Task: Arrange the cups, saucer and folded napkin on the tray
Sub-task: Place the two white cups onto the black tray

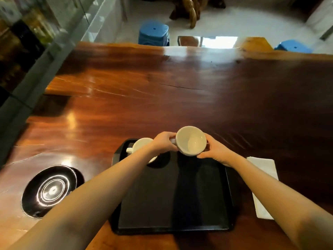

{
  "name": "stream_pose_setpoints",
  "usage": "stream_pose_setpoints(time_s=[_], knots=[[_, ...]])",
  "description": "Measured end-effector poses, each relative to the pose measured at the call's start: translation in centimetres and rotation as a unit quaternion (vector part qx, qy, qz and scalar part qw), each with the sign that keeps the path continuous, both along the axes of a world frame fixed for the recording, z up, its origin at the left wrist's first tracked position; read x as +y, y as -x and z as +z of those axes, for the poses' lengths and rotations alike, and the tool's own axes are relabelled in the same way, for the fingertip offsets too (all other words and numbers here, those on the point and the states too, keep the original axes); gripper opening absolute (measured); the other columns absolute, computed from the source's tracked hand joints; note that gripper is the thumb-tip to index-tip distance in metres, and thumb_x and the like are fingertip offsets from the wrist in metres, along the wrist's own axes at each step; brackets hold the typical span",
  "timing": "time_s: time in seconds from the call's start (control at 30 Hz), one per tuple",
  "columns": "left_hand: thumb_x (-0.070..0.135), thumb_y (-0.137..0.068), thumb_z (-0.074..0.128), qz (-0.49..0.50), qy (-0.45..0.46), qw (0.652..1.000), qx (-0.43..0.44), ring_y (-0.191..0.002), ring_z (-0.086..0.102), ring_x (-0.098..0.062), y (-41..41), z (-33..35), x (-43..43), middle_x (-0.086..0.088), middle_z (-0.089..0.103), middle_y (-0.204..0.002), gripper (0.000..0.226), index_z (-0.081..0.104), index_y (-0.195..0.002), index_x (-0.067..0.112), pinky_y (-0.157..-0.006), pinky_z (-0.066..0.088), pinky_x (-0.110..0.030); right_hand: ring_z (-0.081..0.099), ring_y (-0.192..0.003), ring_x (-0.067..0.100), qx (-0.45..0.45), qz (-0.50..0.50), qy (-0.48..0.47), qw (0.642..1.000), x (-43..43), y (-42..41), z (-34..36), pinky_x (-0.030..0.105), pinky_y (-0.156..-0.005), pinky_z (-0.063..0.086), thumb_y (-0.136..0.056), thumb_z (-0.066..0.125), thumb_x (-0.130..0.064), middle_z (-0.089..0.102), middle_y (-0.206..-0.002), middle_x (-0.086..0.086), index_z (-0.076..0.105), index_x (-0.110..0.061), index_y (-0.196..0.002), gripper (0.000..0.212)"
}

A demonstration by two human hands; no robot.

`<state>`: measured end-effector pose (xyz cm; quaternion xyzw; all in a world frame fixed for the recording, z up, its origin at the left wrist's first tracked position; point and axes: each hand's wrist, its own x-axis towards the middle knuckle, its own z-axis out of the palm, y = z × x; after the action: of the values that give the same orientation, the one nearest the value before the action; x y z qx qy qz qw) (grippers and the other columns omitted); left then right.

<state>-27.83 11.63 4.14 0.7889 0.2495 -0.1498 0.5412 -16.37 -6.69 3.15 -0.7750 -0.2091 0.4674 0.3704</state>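
White ceramic cup [191, 141] held over the black tray's [173, 204] far edge: left hand [164, 143] clamped at its handle, right hand [214, 150] cupping the wall. Rigid, glazed, likely slippery and breakable; this two-sided hold suits it.

Your white cup [191, 141] tilted above the black tray [173, 204], second cup [142, 147] on it, black saucer [50, 191] left, napkin [264, 184] right.

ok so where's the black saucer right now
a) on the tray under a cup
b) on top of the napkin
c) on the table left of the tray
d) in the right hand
c, the black saucer lies on the wooden table to the left of the tray, bare, with no cup on it.
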Motion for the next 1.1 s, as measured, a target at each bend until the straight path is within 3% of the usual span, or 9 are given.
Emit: stream_pose_setpoints(time_s=[0.23, 0.53, 0.7, 0.9, 1.03, 1.1], knots=[[0.002, -0.072, 0.070, 0.019, 0.008, 1.000, 0.021, -0.107, 0.056, -0.016, -0.9, -2.8, -4.2, -0.002, 0.063, -0.120, 0.055, 0.060, -0.123, 0.018, -0.085, 0.040, -0.027, 0.033, -0.133, 0.021, 0.019, -0.007, 0.018, 1.000, -3.7, -0.9, -2.9, 0.047, -0.114, 0.027, -0.070, 0.076, -0.001, 0.038, -0.142, 0.000, 0.027, -0.026, -0.142, 0.090], [0.007, -0.072, 0.072, 0.022, -0.055, 0.997, 0.048, -0.120, 0.053, -0.021, -2.0, -4.5, -6.9, -0.003, 0.058, -0.131, 0.065, 0.050, -0.133, 0.019, -0.100, 0.042, -0.036, 0.031, -0.135, 0.020, 0.019, -0.005, 0.006, 1.000, -5.9, -1.9, -4.1, 0.043, -0.113, 0.028, -0.074, 0.071, 0.004, 0.034, -0.145, 0.001, 0.024, -0.026, -0.143, 0.089], [0.010, -0.074, 0.071, 0.010, -0.081, 0.995, 0.052, -0.120, 0.053, -0.020, -1.7, -4.4, -7.4, -0.003, 0.059, -0.131, 0.065, 0.048, -0.134, 0.021, -0.100, 0.040, -0.034, 0.031, -0.136, 0.021, -0.019, 0.029, 0.023, 0.999, -5.9, -2.0, -3.7, 0.041, -0.111, 0.028, -0.074, 0.072, 0.000, 0.034, -0.146, 0.003, 0.025, -0.024, -0.143, 0.087], [0.020, -0.085, 0.064, -0.102, -0.127, 0.980, 0.113, -0.121, 0.052, -0.024, -1.0, -2.6, -5.9, -0.007, 0.053, -0.137, 0.060, 0.040, -0.139, 0.016, -0.099, 0.042, -0.034, 0.039, -0.132, 0.026, -0.071, 0.120, 0.155, 0.978, -4.8, -3.8, -2.0, 0.046, -0.112, 0.031, -0.075, 0.073, -0.005, 0.043, -0.142, 0.006, 0.034, -0.018, -0.141, 0.078], [0.032, -0.093, 0.050, -0.177, -0.178, 0.957, 0.145, -0.115, 0.057, -0.024, 1.0, -0.9, -4.0, -0.007, 0.060, -0.129, 0.039, 0.053, -0.128, 0.015, -0.096, 0.043, -0.035, 0.047, -0.126, 0.025, -0.073, 0.170, 0.239, 0.953, -3.6, -4.6, 0.6, 0.044, -0.103, 0.042, -0.081, 0.067, -0.007, 0.051, -0.134, 0.006, 0.043, -0.016, -0.136, 0.060], [0.042, -0.095, 0.041, -0.202, -0.190, 0.947, 0.164, -0.112, 0.058, -0.023, 2.0, 0.1, -2.9, -0.006, 0.063, -0.124, 0.042, 0.059, -0.122, 0.016, -0.096, 0.043, -0.035, 0.051, -0.121, 0.025, -0.071, 0.187, 0.282, 0.938, -3.1, -4.3, 2.0, 0.044, -0.102, 0.043, -0.086, 0.064, -0.015, 0.052, -0.132, 0.007, 0.043, -0.015, -0.137, 0.055]])
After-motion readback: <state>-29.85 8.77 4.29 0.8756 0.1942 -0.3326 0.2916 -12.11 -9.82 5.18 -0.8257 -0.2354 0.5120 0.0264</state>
